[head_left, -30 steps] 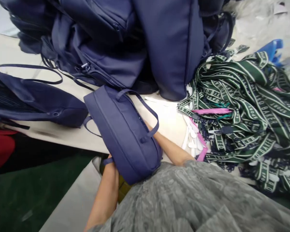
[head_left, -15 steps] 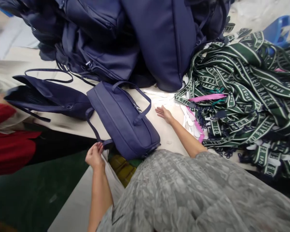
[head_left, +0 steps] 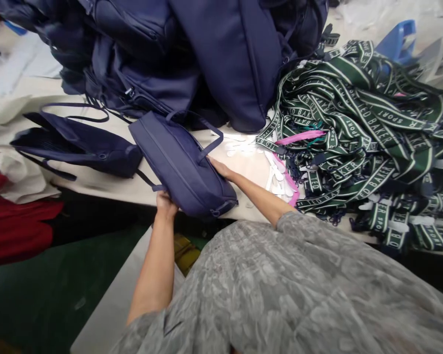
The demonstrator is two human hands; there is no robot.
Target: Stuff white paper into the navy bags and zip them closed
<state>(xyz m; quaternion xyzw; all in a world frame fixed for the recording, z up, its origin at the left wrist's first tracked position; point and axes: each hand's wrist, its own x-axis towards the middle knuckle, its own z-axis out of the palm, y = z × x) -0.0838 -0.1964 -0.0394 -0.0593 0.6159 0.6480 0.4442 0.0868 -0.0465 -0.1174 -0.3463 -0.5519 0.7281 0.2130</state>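
A navy handbag [head_left: 186, 167] lies tilted in front of me, its two loop handles sticking out on opposite sides. My left hand [head_left: 166, 202] grips its near left edge beside the handle base, fingers partly hidden under the bag. Against the opposite side, just below the other handle, my right hand [head_left: 220, 168] holds the bag, its fingertips out of sight behind it. A second navy bag [head_left: 92, 147] lies with its top gaping on the left, close to the handbag's end.
Navy bags [head_left: 221, 59] are heaped at the back of the cream-covered table [head_left: 110, 189]. To the right is a pile of green lettered straps [head_left: 354, 128] with pink strips and white tabs. A blue plastic object [head_left: 396, 42] stands behind it. A person's red sleeve [head_left: 15, 221] shows at left.
My right hand has moved left from beside the handbag onto its side. My left hand has gone from the handle strap to the bag's near edge. The view has shifted slightly.
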